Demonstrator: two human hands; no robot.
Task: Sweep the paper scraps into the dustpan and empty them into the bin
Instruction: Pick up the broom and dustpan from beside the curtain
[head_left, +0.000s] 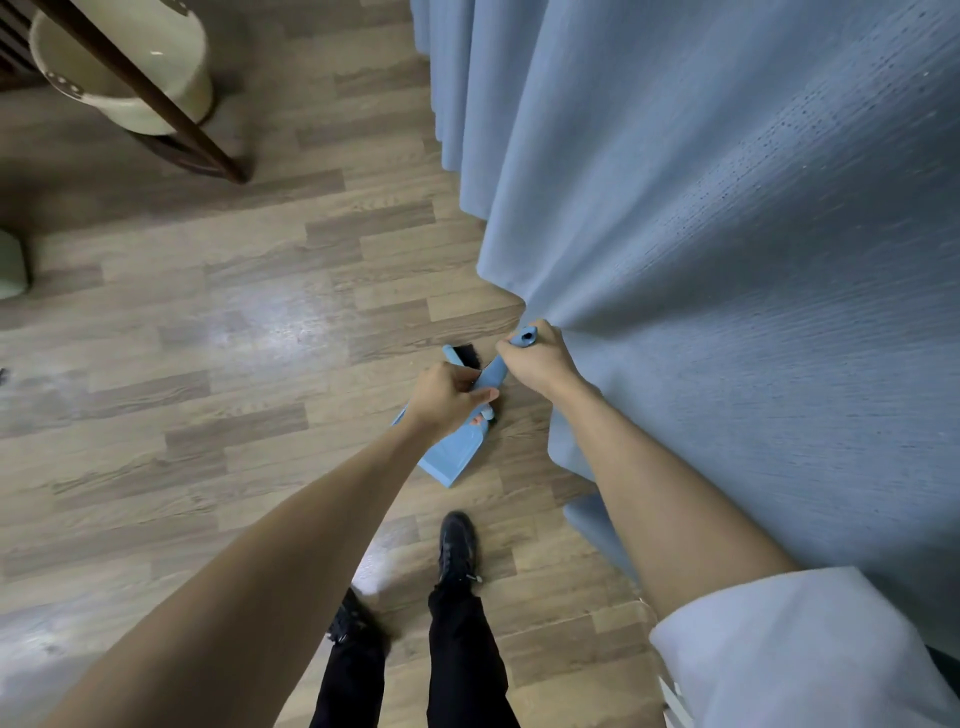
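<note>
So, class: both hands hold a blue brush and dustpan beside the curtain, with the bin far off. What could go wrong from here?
1. The dustpan, held by the left hand, hangs tilted, so any scraps in it could slide out.
2. The right hand grips the brush against the curtain, which might snag.
3. The bin stands behind a dark wooden frame, awkward for emptying.

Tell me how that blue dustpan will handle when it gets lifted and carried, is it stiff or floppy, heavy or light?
The blue dustpan looks like thin moulded plastic, so probably stiff and light. The left hand holds it at the handle end alone, so it likely lifts easily. Its open flat lip could spill scraps if tipped forward.
</note>
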